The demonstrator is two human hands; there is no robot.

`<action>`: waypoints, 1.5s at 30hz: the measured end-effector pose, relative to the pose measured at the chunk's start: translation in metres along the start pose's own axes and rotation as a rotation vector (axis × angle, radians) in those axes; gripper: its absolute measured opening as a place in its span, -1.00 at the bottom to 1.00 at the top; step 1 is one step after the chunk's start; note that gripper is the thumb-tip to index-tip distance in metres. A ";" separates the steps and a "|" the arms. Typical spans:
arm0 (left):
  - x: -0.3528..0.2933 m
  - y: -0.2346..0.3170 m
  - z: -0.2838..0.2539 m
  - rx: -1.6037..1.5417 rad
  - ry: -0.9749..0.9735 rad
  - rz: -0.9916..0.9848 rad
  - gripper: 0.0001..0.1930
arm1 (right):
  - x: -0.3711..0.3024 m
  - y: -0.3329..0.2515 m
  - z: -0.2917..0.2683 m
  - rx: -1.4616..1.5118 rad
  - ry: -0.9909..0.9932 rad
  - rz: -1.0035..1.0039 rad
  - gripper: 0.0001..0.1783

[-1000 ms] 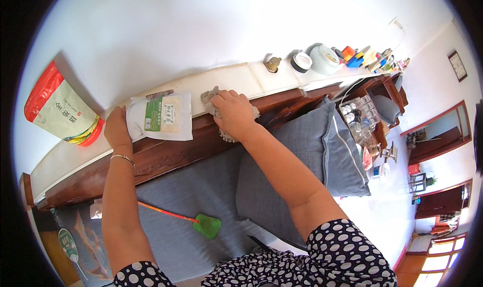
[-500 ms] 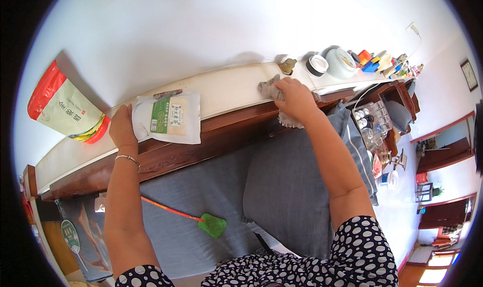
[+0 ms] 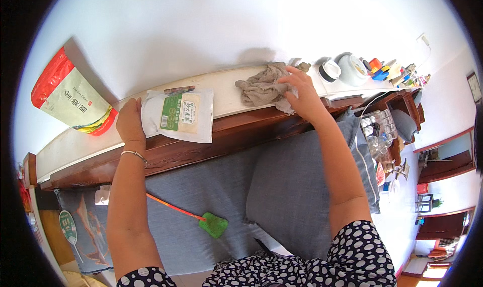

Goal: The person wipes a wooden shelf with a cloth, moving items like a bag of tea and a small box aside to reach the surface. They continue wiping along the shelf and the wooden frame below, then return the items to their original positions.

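On the long white ledge point(image 3: 224, 93), my right hand point(image 3: 304, 98) presses on a crumpled grey-brown cloth point(image 3: 264, 87), its fingers bent over the cloth's right side. The cloth is bunched beside a small brownish figurine point(image 3: 303, 66), which my fingers partly hide. My left hand point(image 3: 132, 122) is closed at the left edge of a white pouch with a green label point(image 3: 173, 117); some fingertips are hidden. The pouch's lower part hangs over the ledge's wooden front. Behind it lies a small dark patterned strip point(image 3: 179, 90). A red and cream pouch point(image 3: 75, 97) stands left of my left hand.
Right along the ledge stand a white round container point(image 3: 330, 70), a pale jar point(image 3: 353, 69) and small colourful items. Below are a grey cushion point(image 3: 287, 186) and a green flyswatter point(image 3: 214, 225) on a grey seat. Glassware point(image 3: 377, 136) stands at the right.
My right hand has drawn the cloth left along the ledge, away from the figurine, and the cloth is more spread out. My left hand stays at the white pouch. The view has shifted slightly.
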State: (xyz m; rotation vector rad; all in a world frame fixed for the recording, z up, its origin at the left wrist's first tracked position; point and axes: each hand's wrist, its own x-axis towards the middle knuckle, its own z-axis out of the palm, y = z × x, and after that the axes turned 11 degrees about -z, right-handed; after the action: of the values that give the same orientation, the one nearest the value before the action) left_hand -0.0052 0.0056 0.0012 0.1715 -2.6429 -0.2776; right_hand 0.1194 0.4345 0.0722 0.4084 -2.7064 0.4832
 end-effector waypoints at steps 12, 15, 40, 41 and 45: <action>-0.003 0.004 -0.005 0.010 -0.020 -0.016 -0.70 | 0.049 -0.034 0.067 -0.232 0.017 0.414 -0.23; -0.003 0.008 -0.006 0.013 -0.010 -0.008 -0.70 | 0.055 -0.032 0.079 -0.163 0.031 0.318 -0.46; -0.003 0.003 -0.004 -0.028 0.044 0.049 -0.74 | 0.008 0.028 0.057 -0.271 0.286 0.476 -0.65; -0.003 0.002 -0.003 -0.029 0.051 0.065 -0.74 | 0.012 0.025 0.061 -0.303 0.291 0.494 -0.66; -0.002 0.007 -0.003 -0.006 0.037 0.033 -0.73 | 0.019 0.033 0.070 -0.226 0.319 0.323 -0.73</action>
State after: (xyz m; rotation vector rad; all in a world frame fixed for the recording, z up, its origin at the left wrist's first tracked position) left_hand -0.0021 0.0119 0.0045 0.1293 -2.6055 -0.2691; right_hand 0.0705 0.4340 0.0095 -0.1583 -2.4797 0.2906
